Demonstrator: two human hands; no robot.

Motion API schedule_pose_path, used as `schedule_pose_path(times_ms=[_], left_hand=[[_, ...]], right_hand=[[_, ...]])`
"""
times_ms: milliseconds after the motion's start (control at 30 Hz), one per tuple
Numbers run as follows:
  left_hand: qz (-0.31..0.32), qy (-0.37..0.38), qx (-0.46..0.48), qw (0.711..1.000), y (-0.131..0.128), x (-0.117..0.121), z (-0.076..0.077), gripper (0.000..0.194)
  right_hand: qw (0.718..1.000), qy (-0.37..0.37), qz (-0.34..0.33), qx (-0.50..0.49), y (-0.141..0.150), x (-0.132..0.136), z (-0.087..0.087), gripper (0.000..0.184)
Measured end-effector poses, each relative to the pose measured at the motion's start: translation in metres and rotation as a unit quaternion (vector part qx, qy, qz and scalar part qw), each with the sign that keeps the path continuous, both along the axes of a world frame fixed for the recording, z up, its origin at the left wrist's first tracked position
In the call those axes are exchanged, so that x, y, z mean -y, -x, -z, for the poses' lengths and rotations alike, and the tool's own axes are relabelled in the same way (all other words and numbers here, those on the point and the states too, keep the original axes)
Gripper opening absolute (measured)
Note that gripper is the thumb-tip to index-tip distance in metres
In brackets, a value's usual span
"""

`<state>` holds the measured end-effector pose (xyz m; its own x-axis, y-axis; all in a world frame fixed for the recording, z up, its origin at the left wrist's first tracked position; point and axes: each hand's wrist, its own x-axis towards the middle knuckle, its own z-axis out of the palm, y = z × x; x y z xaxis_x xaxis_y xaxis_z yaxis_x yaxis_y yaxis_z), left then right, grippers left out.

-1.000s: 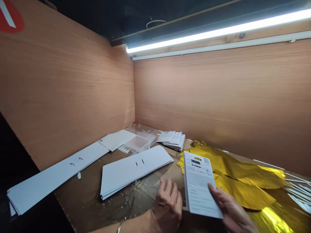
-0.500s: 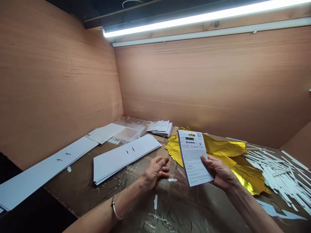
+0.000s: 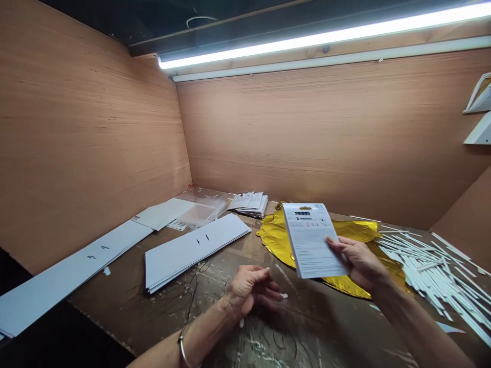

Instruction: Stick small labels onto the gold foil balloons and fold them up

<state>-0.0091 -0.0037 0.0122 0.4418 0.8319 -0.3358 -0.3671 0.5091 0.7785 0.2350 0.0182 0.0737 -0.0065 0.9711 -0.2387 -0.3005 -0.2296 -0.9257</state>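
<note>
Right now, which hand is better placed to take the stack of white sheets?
The left hand looks better placed: it looks empty and lies nearer the stack of white sheets, while the right hand holds a printed card.

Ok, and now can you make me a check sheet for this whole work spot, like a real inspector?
Surface: scuffed brown board with small white bits on it.
Job's things: printed card, held up.
Clutter: gold foil balloon, loose white sticks, stacked white sheets, printed leaflets, clear plastic sleeves.
Hands: right hand grips the card; left hand is half-curled and seems empty.
Cables: thin dark strands by the white sheets, maybe wire.
Surroundings: plywood walls, lit tube light above.
</note>
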Motion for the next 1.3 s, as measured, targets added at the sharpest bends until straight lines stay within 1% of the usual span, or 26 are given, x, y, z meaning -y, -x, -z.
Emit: schedule_pose_path(times_ms=[67,100,167,233,267,300,367,433,500,567,667,800,900,967,1067,1167,1233,1300], left_hand=[[-0.046,0.012,-0.04,0.998,0.005,-0.002,0.004,0.024],[-0.066,0.016,-0.052,0.996,0.006,-0.003,0.005,0.024],[-0.098,0.022,-0.065,0.993,0.007,-0.004,0.006,0.023],[-0.112,0.027,-0.069,0.991,0.005,-0.004,0.005,0.022],[-0.114,0.029,-0.069,0.991,0.003,-0.005,0.004,0.022],[-0.114,0.031,-0.07,0.991,0.001,-0.004,0.002,0.022],[-0.111,0.03,-0.068,0.991,-0.002,-0.003,-0.001,0.023],[-0.105,0.028,-0.068,0.992,-0.004,-0.001,-0.004,0.024],[-0.102,0.027,-0.071,0.992,-0.003,0.003,-0.007,0.024],[-0.113,0.023,-0.074,0.991,0.0,0.007,-0.009,0.025],[-0.149,0.0,-0.068,0.987,0.006,0.014,-0.01,0.032],[-0.165,-0.037,-0.063,0.984,0.01,0.019,-0.011,0.041],[-0.184,-0.068,-0.07,0.978,0.009,0.019,-0.012,0.04],[-0.186,-0.086,-0.064,0.977,0.007,0.018,-0.012,0.038],[-0.174,-0.103,-0.044,0.978,0.001,0.018,-0.011,0.036],[-0.144,-0.133,-0.024,0.98,-0.006,0.018,-0.013,0.03],[-0.12,-0.168,-0.004,0.978,-0.008,0.016,-0.019,0.028],[-0.098,-0.215,-0.001,0.972,-0.006,0.013,-0.029,0.026]], right_hand=[[0.999,0.031,-0.007,0.025,-0.017,0.013,0.008,0.022],[0.998,0.05,-0.032,0.033,-0.024,0.023,0.011,0.024],[0.989,0.085,-0.116,0.042,-0.028,0.046,0.017,0.028],[0.974,0.103,-0.199,0.036,-0.021,0.07,0.025,0.032],[0.967,0.11,-0.227,0.029,-0.015,0.081,0.03,0.032],[0.963,0.118,-0.242,0.02,-0.007,0.089,0.035,0.031],[0.958,0.142,-0.249,0.005,0.009,0.098,0.047,0.028],[0.955,0.168,-0.245,0.012,0.021,0.097,0.057,0.024],[0.955,0.17,-0.242,0.038,0.028,0.088,0.061,0.02],[0.959,0.144,-0.237,0.067,0.03,0.078,0.061,0.019],[0.969,0.086,-0.218,0.081,0.034,0.069,0.056,0.022],[0.981,0.05,-0.166,0.085,0.046,0.073,0.052,0.025],[0.988,0.022,-0.131,0.073,0.053,0.08,0.054,0.028],[0.991,0.01,-0.117,0.062,0.055,0.082,0.056,0.029],[0.993,0.002,-0.087,0.076,0.059,0.082,0.061,0.029],[0.995,-0.03,-0.041,0.081,0.067,0.079,0.062,0.028],[0.996,-0.064,-0.018,0.062,0.071,0.076,0.058,0.028],[0.993,-0.096,-0.016,0.059,0.07,0.073,0.049,0.027]])
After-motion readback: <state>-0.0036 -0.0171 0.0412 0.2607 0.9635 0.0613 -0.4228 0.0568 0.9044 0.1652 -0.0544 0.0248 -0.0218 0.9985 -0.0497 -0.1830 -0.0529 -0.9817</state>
